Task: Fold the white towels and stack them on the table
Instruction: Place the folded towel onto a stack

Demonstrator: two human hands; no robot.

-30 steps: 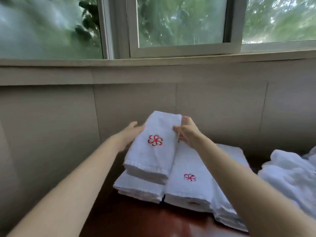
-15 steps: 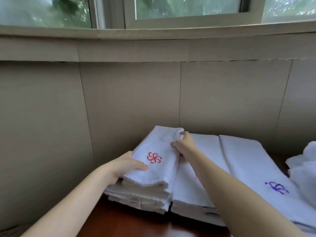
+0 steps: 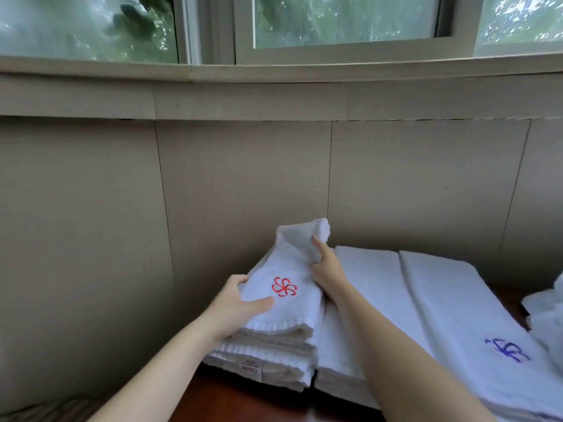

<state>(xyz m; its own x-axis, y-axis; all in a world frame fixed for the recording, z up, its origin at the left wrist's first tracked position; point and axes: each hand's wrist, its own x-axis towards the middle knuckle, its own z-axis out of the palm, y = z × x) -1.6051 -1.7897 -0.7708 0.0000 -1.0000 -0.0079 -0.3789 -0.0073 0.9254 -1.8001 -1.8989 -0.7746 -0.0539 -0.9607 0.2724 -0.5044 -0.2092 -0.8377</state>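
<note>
A folded white towel with a red flower mark (image 3: 289,303) lies on top of the left stack of folded towels (image 3: 268,360) on the dark wooden table (image 3: 243,400). My left hand (image 3: 237,306) grips its near left edge, thumb on top. My right hand (image 3: 326,269) pinches the towel's far right part, whose far end is lifted and bunched against the wall. Beside this stack lie a second folded towel (image 3: 365,287) and a third with a blue flower mark (image 3: 475,324).
A tiled wall (image 3: 243,178) rises right behind the stacks, under a window ledge (image 3: 274,74). Crumpled white towels (image 3: 548,312) lie at the right edge of the view. A strip of bare table runs along the front.
The towel came down from the air onto the left stack. My left hand slid to its near left edge. My right hand now pulls the far end, which has bunched up.
</note>
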